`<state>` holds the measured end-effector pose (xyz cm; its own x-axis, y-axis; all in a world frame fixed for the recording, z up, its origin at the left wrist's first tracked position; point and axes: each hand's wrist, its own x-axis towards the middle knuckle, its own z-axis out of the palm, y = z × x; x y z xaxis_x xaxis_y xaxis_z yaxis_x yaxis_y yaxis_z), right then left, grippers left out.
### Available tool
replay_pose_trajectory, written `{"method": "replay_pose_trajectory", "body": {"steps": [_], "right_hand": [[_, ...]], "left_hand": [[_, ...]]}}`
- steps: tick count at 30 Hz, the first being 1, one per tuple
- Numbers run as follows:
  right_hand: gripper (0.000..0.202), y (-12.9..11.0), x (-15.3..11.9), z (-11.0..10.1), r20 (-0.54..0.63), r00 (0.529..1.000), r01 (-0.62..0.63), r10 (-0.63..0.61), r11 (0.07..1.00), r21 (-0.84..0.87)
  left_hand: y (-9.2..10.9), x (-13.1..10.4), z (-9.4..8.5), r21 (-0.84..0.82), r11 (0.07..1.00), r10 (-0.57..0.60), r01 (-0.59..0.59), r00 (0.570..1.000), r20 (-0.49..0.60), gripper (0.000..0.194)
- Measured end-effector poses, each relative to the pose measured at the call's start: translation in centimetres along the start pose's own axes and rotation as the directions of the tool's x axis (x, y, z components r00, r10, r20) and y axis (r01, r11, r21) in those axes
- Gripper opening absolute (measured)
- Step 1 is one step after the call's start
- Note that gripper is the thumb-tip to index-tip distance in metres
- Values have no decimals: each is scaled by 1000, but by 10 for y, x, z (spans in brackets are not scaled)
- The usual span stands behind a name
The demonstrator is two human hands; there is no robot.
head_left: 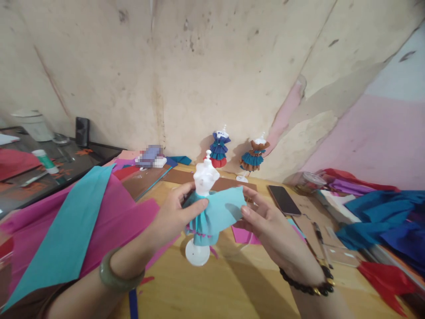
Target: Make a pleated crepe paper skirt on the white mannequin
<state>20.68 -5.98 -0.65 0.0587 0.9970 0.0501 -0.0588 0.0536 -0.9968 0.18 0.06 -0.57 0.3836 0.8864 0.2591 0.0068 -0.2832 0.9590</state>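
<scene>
From the head camera, I've got a small white dress form (205, 179) right between the two hands, above the wooden table (186, 292), its long axis running roughly up and down my view, neck at the top and round base (197, 253) nearest me; whether that base touches the wood, I can't tell. Here's the relation that counts: a turquoise sheet (227, 206) spreads sideways from the waist out to the right, crossing the form's upright line, so the left hand (177, 209) is the nearer one, right against the body, while the right hand (262, 219) sits apart from it at the sheet's far end. Now the hands: the left is curled round the waist, thumb laid across the front on the gathered turquoise, fingers mostly hidden behind, grasping form and paper together. Over on the right, thumb and fingers are drawn close in a light pinch on the sheet's outer edge, palm loosely open. Below them hangs a turquoise skirt (206, 239) with a pinkish trim. Behind, near the wall, a blue dressed form (220, 146) and a brown dressed form (254, 157), and a phone (284, 200) lies beyond the right hand.
</scene>
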Motion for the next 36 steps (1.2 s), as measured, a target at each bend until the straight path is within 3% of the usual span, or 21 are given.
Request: {"method": "replay_pose_trajectory", "body": {"steps": [4,9,18,23,24,26,28,29,32,36], "right_hand": [[100,6,-2,18,-67,996,52,-54,998,-25],[112,16,-10,42,-161,968,182,-192,980,-76],[65,31,-9,43,-176,896,298,-407,846,-442],[61,16,-9,29,-119,926,237,-359,796,-557],[58,11,-9,23,-146,913,235,-382,782,-578],[43,0,-11,12,-200,833,276,-516,701,-657],[29,-7,-12,4,-125,772,370,-624,599,-710],[24,-9,-12,1,-59,769,415,-637,566,-712],[18,-9,-11,0,91,843,450,-531,600,-662],[18,-6,-9,3,119,939,328,-323,730,-600]], "left_hand": [[3,-1,4,-73,997,-45,35,990,-137,32],[3,-4,11,-87,995,-55,41,985,-164,33],[3,-6,11,-190,981,-84,51,982,-171,32],[2,-4,7,-155,987,-60,33,983,-173,30],[2,-4,6,-130,991,-55,33,985,-163,31],[4,-5,5,-71,997,-41,34,994,-100,33],[7,-7,5,-10,1000,-30,30,1000,2,35],[8,-8,6,11,1000,-28,27,998,55,36],[11,-11,9,29,999,-36,31,983,178,36],[6,-10,11,-33,999,17,-9,968,249,34]]}}
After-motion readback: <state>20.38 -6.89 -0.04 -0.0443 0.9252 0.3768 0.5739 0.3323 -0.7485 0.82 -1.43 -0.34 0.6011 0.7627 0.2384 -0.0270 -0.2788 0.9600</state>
